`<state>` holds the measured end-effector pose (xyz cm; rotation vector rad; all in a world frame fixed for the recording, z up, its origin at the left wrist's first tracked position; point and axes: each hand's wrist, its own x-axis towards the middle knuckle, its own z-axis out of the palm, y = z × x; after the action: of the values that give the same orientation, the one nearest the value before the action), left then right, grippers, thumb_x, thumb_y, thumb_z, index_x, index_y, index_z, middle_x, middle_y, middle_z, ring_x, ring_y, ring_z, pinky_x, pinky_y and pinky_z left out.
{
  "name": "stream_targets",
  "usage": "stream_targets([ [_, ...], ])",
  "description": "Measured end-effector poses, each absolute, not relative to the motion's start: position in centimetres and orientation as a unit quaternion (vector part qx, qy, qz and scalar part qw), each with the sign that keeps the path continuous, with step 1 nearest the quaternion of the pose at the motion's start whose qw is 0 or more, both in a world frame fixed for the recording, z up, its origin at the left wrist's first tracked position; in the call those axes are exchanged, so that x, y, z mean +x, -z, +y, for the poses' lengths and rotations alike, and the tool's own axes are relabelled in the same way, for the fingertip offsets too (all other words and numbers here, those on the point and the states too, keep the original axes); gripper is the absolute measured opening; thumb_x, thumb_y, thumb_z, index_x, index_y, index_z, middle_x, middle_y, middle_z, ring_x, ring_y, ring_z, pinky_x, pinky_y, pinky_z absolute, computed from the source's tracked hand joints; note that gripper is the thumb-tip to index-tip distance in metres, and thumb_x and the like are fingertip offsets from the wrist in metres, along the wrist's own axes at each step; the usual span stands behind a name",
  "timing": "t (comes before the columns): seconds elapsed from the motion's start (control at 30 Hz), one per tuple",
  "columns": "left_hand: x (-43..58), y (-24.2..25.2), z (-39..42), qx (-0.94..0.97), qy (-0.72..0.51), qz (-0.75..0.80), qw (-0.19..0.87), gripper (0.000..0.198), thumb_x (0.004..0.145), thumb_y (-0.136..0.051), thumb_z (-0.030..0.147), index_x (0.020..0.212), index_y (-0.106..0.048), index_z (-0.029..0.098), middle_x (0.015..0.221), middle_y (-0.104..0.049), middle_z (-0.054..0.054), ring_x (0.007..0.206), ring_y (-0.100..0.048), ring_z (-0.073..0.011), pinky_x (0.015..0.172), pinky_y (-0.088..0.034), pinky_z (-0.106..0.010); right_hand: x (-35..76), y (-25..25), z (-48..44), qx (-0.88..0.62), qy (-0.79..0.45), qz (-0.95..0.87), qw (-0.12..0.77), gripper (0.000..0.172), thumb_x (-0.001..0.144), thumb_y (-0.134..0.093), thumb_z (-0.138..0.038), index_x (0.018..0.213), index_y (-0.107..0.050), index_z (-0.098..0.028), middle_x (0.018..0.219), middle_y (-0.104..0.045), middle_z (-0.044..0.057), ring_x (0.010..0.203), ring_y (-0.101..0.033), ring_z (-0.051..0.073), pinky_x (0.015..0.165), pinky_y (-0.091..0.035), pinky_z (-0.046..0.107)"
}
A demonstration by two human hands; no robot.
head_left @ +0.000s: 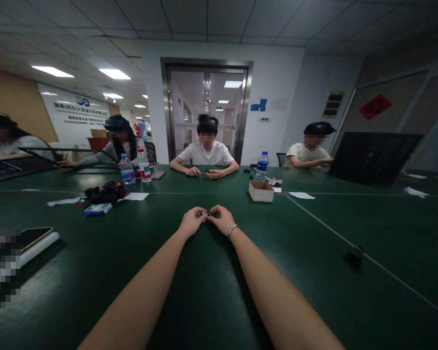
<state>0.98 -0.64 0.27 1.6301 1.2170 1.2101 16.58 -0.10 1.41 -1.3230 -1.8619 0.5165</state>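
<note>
Both my arms stretch forward over the dark green table (204, 272). Between my fingertips is a small dark object (210, 214) with a paler left end, too small to name. My left hand (192, 221) pinches that paler end with thumb and fingers. From the other side, my right hand (222, 219) pinches the dark end; a bracelet (233, 229) circles this wrist. My hands are close together, just above or resting on the tabletop; I cannot tell which. The fingers hide part of the small object.
Ahead right stands a small open box (261, 192), with a water bottle (263, 163) behind. Two bottles, a black tangled bundle (105, 192) and a blue-white packet (98, 209) lie ahead left. A black clip-like object (355, 256) sits right. Several people sit around, one opposite (207, 153).
</note>
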Motion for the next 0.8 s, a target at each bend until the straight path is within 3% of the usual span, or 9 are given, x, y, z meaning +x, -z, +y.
stream_targets([
  [0.2, 1.0, -0.1, -0.5, 0.652, -0.457, 0.509, 0.327, 0.02, 0.07, -0.062, 0.02, 0.09, -0.062, 0.018, 0.085, -0.065, -0.004, 0.072, -0.063, -0.0137, 0.071, -0.05, -0.026, 16.7, -1.4, 0.0, -0.503, -0.181, -0.767, 0.356, 0.024, 0.063, -0.064, -0.015, 0.087, -0.064, -0.019, 0.087, -0.063, 0.003, 0.081, -0.056, 0.015, 0.077, -0.045, 0.029],
  [0.53, 1.1, -0.5, -0.6, 0.608, -0.471, 0.511, 0.384, 0.031, 0.074, -0.057, 0.044, 0.082, -0.06, 0.014, 0.066, -0.063, -0.003, 0.056, -0.061, -0.012, 0.053, -0.048, -0.022, 16.6, -1.4, 0.0, -0.465, -0.154, -0.768, 0.411, 0.024, 0.063, -0.062, -0.012, 0.086, -0.064, -0.02, 0.084, -0.059, 0.002, 0.075, -0.055, 0.014, 0.073, -0.046, 0.029],
  [0.8, 1.3, -1.7, -1.4, 0.603, -0.458, 0.533, 0.377, 0.036, 0.078, -0.049, 0.048, 0.08, -0.058, 0.013, 0.055, -0.059, -0.002, 0.046, -0.059, -0.0129, 0.043, -0.043, -0.021, 16.3, -1.6, -0.4, -0.422, -0.116, -0.777, 0.453, 0.026, 0.064, -0.056, -0.005, 0.084, -0.062, -0.02, 0.084, -0.055, 0.001, 0.076, -0.054, 0.013, 0.073, -0.045, 0.028],
])
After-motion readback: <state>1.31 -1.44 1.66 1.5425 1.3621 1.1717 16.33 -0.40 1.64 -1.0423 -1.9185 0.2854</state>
